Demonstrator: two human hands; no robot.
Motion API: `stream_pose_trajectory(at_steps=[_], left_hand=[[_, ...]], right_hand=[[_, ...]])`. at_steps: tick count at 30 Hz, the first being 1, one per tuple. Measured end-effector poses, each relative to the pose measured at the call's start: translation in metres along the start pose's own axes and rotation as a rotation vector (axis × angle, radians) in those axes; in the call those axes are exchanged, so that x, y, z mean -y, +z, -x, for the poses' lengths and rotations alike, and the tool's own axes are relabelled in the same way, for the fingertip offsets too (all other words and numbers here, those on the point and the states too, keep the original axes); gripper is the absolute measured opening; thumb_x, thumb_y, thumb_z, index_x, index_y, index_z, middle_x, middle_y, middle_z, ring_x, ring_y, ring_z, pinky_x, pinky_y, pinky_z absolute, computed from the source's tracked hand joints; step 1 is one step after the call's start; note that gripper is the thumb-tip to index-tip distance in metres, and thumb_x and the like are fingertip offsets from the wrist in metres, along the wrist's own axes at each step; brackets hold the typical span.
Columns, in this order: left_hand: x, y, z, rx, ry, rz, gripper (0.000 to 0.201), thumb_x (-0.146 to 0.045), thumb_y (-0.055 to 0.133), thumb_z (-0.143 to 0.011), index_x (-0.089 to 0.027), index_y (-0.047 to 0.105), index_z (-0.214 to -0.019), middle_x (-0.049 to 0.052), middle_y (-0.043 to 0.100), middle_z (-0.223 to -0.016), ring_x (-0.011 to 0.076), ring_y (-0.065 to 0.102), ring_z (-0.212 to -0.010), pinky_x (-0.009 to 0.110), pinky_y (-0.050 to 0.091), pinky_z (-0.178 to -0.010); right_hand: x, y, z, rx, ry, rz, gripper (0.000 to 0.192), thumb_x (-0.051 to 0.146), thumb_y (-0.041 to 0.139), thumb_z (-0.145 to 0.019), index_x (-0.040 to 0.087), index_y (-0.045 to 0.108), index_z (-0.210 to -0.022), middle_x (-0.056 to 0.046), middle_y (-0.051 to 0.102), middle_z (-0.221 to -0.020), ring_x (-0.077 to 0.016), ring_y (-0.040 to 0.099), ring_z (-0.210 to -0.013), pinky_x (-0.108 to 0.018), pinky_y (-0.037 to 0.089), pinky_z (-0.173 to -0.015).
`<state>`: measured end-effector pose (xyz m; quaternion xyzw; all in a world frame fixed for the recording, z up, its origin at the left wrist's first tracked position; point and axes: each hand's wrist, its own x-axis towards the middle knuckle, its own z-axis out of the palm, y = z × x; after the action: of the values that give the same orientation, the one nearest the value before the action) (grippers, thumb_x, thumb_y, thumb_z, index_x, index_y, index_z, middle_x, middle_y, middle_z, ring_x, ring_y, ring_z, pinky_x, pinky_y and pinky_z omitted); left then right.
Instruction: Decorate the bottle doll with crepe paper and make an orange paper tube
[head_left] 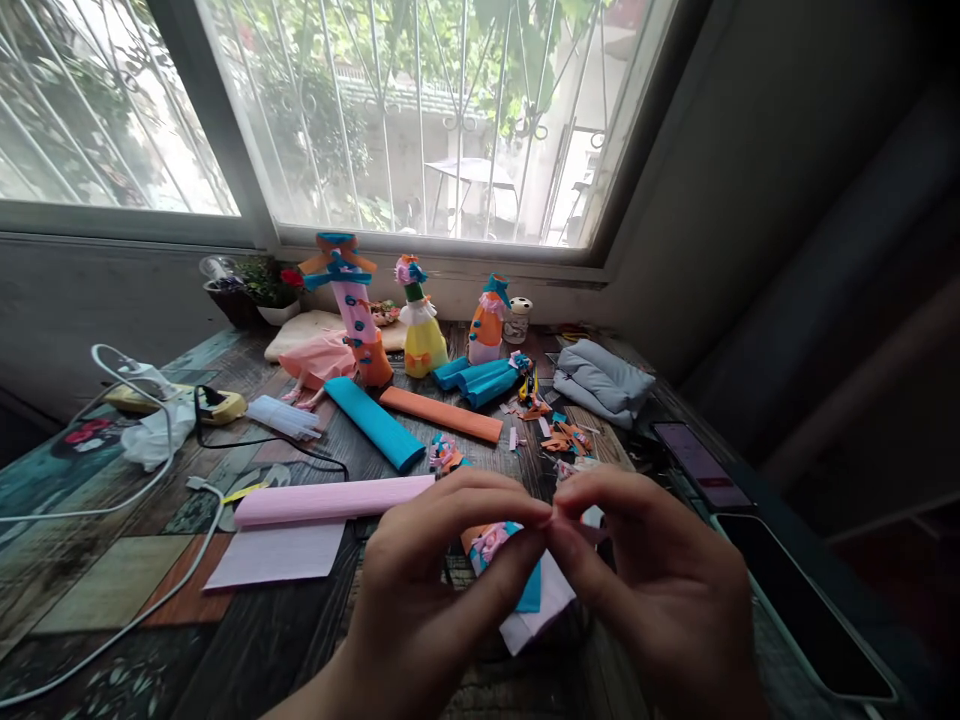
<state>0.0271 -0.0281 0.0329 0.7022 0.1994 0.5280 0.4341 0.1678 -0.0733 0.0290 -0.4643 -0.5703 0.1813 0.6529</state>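
Both hands meet fingertip to fingertip low in the view: the left hand (435, 590) and right hand (660, 590) pinch a tiny bit together at 12 o'clock of them. Just under the fingers lies a crepe-paper piece (501, 560), crinkled, with orange, teal and pink frills on white. At 10 o'clock rests a pink crepe roll (330, 500) on the patterned table (112, 590).

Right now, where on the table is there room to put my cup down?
The bare tabletop at the near left, between the white cable and the pink paper sheet, is free. So is the strip before the left hand. It is crowded around the paper scraps, bottle dolls and phone.
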Motion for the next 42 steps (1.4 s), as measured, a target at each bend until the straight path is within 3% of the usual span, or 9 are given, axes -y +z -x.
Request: stream_pose_trajectory(at_steps=[9,17,28,42], left_hand=[[-0.004,0.0,0.005,-0.025,-0.135,0.077,0.024,-0.009,0.066,-0.08,-0.03,0.071,-0.089,-0.008,0.071,-0.085,0.0082,0.065,-0.08,0.011,0.051,-0.074],[-0.004,0.0,0.005,-0.012,-0.116,0.083,0.021,-0.008,0.066,-0.079,-0.027,0.071,-0.086,-0.005,0.07,-0.081,0.0098,0.064,-0.077,0.013,0.053,-0.071],[-0.003,-0.001,0.001,0.026,-0.164,0.047,0.011,-0.014,0.066,-0.081,-0.025,0.069,-0.083,-0.003,0.068,-0.08,0.0131,0.065,-0.076,0.02,0.055,-0.071],[-0.001,0.0,0.007,-0.041,-0.099,-0.029,0.019,-0.007,0.066,-0.078,-0.026,0.068,-0.082,-0.006,0.069,-0.079,0.009,0.064,-0.074,0.012,0.052,-0.07]], right_hand=[[0.009,-0.002,-0.002,0.096,0.054,-0.061,0.015,0.011,0.066,-0.075,0.024,0.068,-0.082,0.003,0.067,-0.072,-0.0126,0.062,-0.07,-0.019,0.051,-0.061],[0.012,-0.003,-0.002,0.082,0.076,-0.032,0.01,0.013,0.066,-0.075,0.023,0.066,-0.076,0.001,0.066,-0.069,-0.0147,0.061,-0.068,-0.022,0.049,-0.057],[0.009,-0.006,-0.002,0.183,0.11,-0.015,0.01,0.012,0.062,-0.077,0.022,0.06,-0.076,0.004,0.059,-0.068,-0.0108,0.055,-0.059,-0.02,0.044,-0.052],[0.01,-0.002,-0.001,0.146,0.206,-0.078,0.005,0.017,0.062,-0.075,0.022,0.062,-0.072,0.002,0.059,-0.064,-0.0119,0.053,-0.056,-0.021,0.042,-0.048]])
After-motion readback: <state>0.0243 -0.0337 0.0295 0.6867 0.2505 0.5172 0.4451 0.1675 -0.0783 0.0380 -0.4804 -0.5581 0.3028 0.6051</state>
